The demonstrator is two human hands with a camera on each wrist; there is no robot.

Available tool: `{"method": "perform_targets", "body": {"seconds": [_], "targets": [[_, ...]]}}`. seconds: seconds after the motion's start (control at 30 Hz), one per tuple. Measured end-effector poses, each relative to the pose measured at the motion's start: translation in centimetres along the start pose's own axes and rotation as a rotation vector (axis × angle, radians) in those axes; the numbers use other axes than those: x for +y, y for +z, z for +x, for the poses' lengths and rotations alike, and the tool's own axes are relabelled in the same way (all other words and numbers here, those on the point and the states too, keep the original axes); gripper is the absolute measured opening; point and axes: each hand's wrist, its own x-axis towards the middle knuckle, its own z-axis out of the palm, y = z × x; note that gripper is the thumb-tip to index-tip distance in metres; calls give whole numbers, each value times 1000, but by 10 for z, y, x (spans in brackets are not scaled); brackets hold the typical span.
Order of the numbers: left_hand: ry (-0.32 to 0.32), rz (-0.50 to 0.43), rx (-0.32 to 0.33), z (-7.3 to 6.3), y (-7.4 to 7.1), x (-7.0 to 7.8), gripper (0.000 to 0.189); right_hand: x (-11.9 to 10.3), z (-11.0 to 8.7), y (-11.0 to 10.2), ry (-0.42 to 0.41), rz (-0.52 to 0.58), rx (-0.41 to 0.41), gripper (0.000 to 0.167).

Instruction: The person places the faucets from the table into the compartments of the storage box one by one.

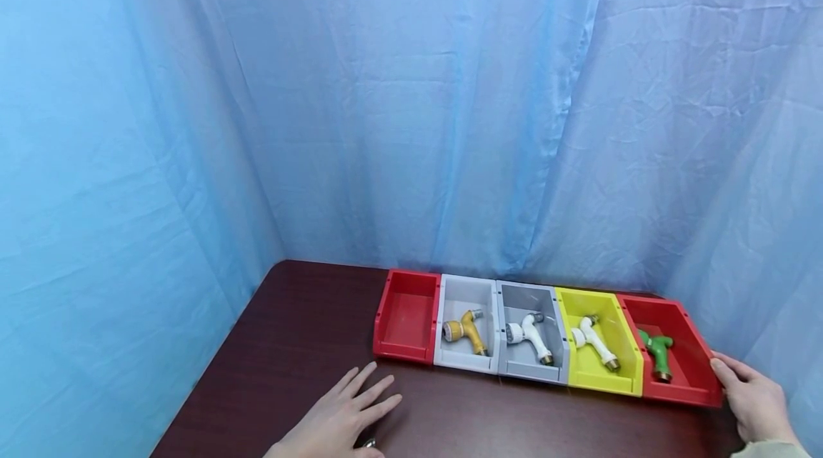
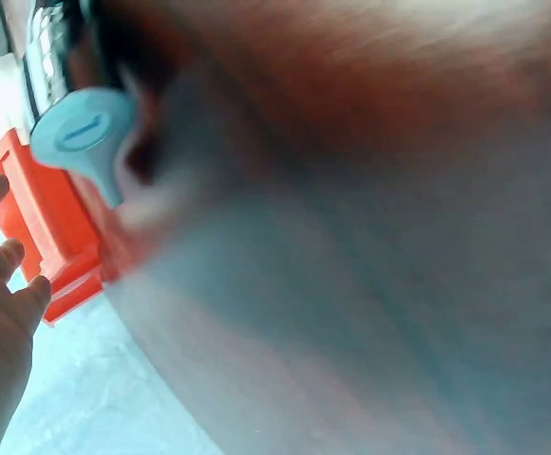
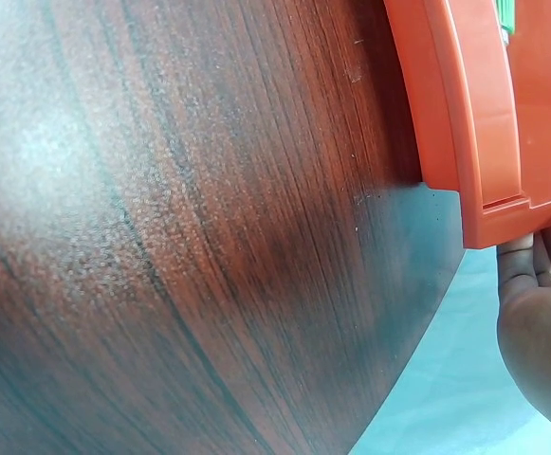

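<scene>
My left hand [image 1: 341, 415] is held with fingers spread, low over the dark table in front of the left red bin [image 1: 406, 315]. By its thumb shows a small shiny metal piece [image 1: 369, 443], mostly hidden. In the left wrist view, a pale teardrop-shaped handle [image 2: 83, 133] stands near the fingers [image 2: 0, 256]. My right hand [image 1: 754, 395] presses its fingers to the outer side of the right red bin [image 1: 697, 365]. This bin holds a green tap [image 1: 659, 354]. In the right wrist view, the fingers [image 3: 517, 261] touch the bin's wall from outside.
Between the red bins stand a white bin [image 1: 466, 289] with a yellow tap [image 1: 468, 331], a grey bin [image 1: 527, 295] with a white tap [image 1: 532, 338], and a yellow bin [image 1: 585, 303] with another white tap [image 1: 598, 342]. Blue curtains [image 1: 386, 122] hang behind the table [image 1: 289, 336].
</scene>
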Motion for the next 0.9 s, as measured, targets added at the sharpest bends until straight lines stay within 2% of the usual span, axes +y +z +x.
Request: {"method": "perform_targets", "body": {"seconds": [0.17, 0.27, 0.37, 0.43, 0.57, 0.8, 0.9], "targets": [[48, 38, -5, -11, 6, 0, 78, 4, 8, -2, 5, -14, 14, 67], [39, -23, -68, -14, 8, -1, 85, 5, 8, -2, 13, -23, 20, 67], [15, -91, -149, -17, 9, -1, 84, 2, 2, 0, 16, -23, 19, 67], [14, -107, -178, -19, 10, -2, 83, 0, 0, 0, 13, -29, 24, 66], [51, -77, -182, -23, 14, -5, 80, -1, -2, 0, 10, -30, 20, 66], [103, -15, -129, -31, 22, -7, 70, -1, -3, 1, 24, -24, 26, 66], [114, -16, -127, -35, 23, -6, 69, -1, -3, 3, 36, -11, 21, 66]]}}
